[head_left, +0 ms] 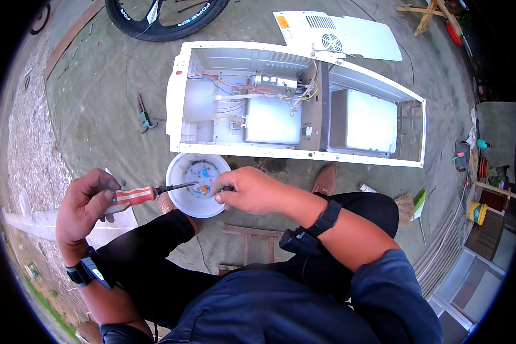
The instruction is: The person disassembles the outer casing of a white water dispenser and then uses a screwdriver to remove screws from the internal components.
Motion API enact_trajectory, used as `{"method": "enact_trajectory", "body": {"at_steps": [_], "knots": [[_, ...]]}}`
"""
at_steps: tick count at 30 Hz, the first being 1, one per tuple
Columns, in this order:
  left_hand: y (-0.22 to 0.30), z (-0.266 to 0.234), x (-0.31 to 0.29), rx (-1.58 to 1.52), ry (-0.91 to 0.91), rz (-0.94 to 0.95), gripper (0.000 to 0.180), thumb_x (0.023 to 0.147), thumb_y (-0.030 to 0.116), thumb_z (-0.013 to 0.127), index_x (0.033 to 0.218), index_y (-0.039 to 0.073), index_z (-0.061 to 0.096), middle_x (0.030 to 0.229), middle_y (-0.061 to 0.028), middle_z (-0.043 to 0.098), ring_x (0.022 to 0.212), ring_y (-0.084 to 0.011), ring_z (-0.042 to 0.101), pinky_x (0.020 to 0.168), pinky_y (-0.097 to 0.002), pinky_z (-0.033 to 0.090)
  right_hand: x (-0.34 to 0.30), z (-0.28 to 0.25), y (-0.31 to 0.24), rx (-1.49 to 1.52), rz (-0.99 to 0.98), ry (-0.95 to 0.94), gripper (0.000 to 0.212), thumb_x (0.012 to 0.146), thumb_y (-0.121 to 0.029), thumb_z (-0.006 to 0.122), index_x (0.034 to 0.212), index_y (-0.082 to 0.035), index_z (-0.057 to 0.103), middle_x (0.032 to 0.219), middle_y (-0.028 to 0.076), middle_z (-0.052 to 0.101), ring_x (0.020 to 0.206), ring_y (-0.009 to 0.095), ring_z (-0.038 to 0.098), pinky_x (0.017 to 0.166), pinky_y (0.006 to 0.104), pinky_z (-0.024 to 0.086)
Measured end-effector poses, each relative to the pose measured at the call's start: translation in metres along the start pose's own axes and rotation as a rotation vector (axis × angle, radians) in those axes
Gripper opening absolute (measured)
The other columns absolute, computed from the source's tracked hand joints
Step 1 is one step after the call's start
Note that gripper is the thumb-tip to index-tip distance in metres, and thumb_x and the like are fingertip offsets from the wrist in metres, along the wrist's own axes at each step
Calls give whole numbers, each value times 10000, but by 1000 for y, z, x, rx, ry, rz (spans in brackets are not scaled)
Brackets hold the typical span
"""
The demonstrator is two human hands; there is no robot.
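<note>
My left hand point(89, 198) is wrapped round the red-and-clear handle of a screwdriver point(133, 196). Its shaft points right, and the tip hangs over a white plastic bowl point(174, 172). Small dark bits lie in the bowl, whose bottom has a blue and orange pattern. At the bowl's right side my right hand point(249, 190) is closed, thumb against fingers, near the screwdriver tip; what it pinches, if anything, is too small to make out. Beyond the bowl, a white appliance cabinet point(241, 150) lies with its inside exposed, showing wires, tubes and metal boxes.
A white vented panel point(372, 39) lies behind the cabinet. Green-handled pliers point(145, 119) rest on the ground to the left. A bicycle wheel point(166, 34) is at the far edge. A low wooden stool point(252, 231) stands between my legs, and a broom point(405, 207) lies at right.
</note>
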State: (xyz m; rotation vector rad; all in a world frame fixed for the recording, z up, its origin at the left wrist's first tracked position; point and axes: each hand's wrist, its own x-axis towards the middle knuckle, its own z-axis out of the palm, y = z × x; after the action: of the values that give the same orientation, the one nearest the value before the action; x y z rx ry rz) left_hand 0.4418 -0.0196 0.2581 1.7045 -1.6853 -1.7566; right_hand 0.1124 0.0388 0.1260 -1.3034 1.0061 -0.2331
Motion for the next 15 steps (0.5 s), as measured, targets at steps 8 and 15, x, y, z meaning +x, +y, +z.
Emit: {"method": "enact_trajectory", "body": {"at_steps": [8,15], "knots": [[5,2,4,104,50,-60,136,917,70,551,1003,-27,594,818,-57,640,660,-101,592,554,-255,487,10,38,31,-309,-124,66,381,869,-308,698,1148,-50,674,1027,227,689,965,415,654,854,495,511],[8,10,15,219,87,-32,158,909,82,593,1018,-32,594,845,-70,651,670,-100,590,576,-261,487,-12,-4,3,-399,-87,94,413,887,-289,693,1213,-39,654,1105,191,681,1026,384,653,892,448,516]]}}
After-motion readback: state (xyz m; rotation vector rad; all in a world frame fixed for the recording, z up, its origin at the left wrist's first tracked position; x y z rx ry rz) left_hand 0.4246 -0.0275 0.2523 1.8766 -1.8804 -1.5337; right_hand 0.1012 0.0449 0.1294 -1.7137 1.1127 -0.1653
